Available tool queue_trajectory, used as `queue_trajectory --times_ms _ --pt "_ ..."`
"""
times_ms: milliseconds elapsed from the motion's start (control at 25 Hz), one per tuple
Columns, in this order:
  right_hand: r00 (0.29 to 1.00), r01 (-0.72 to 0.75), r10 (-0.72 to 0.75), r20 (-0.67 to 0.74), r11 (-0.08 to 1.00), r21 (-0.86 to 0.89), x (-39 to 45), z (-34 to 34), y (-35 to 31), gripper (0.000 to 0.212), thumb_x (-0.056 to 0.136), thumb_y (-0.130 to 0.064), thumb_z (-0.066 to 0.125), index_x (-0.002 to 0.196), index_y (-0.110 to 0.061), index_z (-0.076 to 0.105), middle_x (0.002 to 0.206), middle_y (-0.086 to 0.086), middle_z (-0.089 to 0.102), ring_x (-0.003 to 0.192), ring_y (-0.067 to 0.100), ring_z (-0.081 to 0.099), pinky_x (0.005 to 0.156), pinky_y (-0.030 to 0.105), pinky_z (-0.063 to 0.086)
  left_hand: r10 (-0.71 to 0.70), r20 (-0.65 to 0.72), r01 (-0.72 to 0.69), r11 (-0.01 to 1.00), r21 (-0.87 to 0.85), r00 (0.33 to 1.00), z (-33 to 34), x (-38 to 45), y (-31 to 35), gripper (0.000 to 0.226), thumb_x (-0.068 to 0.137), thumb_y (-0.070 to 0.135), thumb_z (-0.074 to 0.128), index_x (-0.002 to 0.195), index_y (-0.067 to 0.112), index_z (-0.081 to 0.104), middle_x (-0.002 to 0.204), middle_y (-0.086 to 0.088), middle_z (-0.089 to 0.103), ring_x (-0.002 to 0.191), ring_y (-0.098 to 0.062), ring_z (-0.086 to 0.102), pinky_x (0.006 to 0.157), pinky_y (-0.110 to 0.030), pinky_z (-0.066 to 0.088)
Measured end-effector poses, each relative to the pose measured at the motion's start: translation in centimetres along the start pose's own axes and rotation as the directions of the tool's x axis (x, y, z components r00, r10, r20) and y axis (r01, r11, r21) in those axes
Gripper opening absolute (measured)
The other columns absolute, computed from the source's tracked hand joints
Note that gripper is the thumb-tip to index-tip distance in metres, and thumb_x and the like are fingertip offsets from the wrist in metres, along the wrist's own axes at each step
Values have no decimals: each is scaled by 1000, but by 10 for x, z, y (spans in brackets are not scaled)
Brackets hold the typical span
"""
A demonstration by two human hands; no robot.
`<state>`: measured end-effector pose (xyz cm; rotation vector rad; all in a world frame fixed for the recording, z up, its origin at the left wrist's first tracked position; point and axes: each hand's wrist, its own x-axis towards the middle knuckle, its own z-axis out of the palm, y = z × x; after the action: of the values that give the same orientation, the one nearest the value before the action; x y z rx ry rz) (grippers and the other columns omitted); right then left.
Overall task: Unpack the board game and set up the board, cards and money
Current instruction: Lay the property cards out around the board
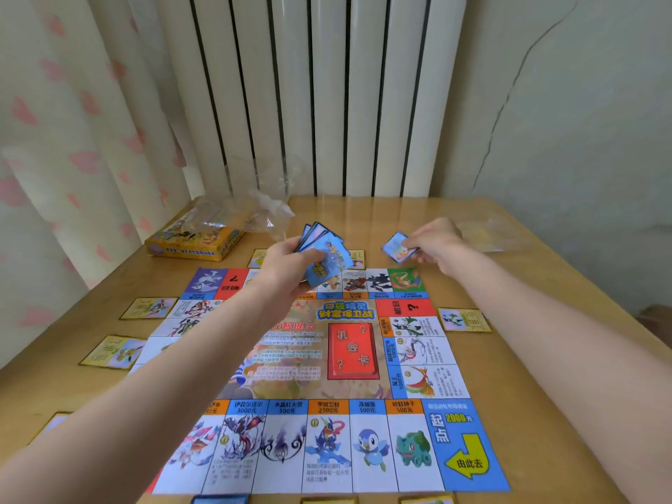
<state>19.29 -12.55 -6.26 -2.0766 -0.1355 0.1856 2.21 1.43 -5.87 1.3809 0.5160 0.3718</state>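
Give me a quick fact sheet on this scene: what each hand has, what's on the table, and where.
left hand: grips a fanned stack of cards
right hand: pinches a single card
board: unfolded flat on the table
yellow cards: face up around the board's edges
game box: far left corner, clear plastic wrap beside it
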Motion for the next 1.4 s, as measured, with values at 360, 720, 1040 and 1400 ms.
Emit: queue_trajectory --times_ms 360,720,1040,1400 --pt "992 79 -103 -77 962 -260 26 19 21 34 79 -12 73 110 -9 59 121 10 59 108 23 58 78 29 46 -21 32 21 1000 8 999 -9 23 -14 20 91 2 53 109 11 55 93 -6 65 78 -16 63 63 -24 52" --pt "991 96 -124 -53 924 -370 31 23 27 32 80 -14 72 109 -4 62 122 12 58 108 23 57 72 24 40 -29 57 29 1000 7 998 -9 28 -18 28 90 3 54 117 9 56 98 -8 65 83 -19 63 70 -28 52" --pt "883 239 -234 407 970 39 -25 8 -15 23 92 -27 55 93 -6 63 80 6 64 71 17 59 63 25 48 -137 125 161 964 -210 983 0 6 -14 20 92 1 51 108 11 57 88 -7 65 72 -17 61 49 -19 53" --pt "736 435 -368 568 900 19 -92 -10 -41 17 78 0 70 78 -12 59 49 -8 60 38 0 48 44 13 40 -121 143 162 931 -328 982 -14 -35 1 14 94 3 44 105 4 53 103 -16 62 78 -23 65 67 -31 56"
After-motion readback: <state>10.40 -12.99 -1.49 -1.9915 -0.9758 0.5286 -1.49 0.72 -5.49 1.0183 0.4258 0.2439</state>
